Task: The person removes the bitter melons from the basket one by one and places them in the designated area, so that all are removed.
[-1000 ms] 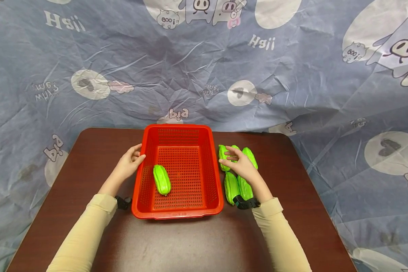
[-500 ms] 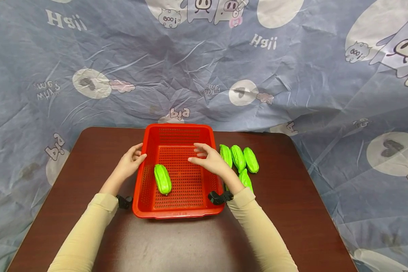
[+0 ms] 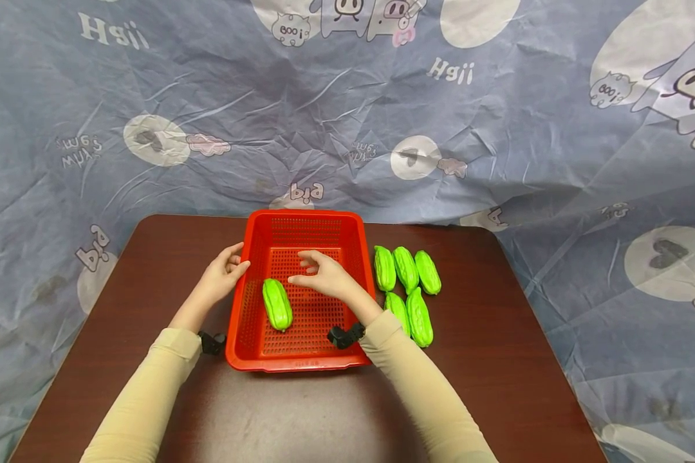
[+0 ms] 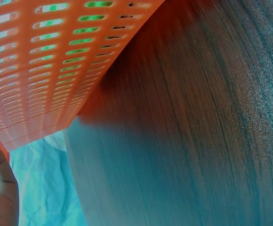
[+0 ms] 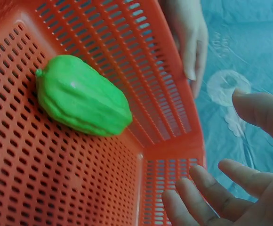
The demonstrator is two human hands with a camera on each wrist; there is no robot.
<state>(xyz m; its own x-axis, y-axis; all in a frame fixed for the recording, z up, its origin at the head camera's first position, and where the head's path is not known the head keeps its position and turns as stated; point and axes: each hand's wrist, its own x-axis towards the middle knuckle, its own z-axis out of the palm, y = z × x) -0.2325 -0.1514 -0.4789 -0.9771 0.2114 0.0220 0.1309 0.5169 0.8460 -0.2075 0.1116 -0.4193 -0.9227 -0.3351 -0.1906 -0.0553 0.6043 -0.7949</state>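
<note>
A red plastic basket point(image 3: 298, 366) with slotted walls stands on the table. My left hand point(image 3: 217, 278) grips its left rim, thumb at the top edge and fingers curled on the outer side. One bright green, ridged bitter melon point(image 3: 277, 306) lies in the left part of the basket; the right wrist view shows this melon point(image 5: 82, 96) close to the side wall. Over the basket floor, just right of the melon, hovers my right hand point(image 3: 327, 278). Its fingers point(image 5: 212, 188) are spread and loosely bent, thumb apart, with nothing between them.
To the right of the basket several more bitter melons lie on the dark wooden table point(image 3: 486, 360): three in a back row point(image 3: 406, 269) and two in front point(image 3: 419, 318), one partly behind my right sleeve point(image 3: 423, 392). A printed blue cloth point(image 3: 324, 116) hangs behind the table.
My right hand has moved left, from above the melons beside the basket to over the basket's inside, near the single melon. The left hand stays at the rim.
</note>
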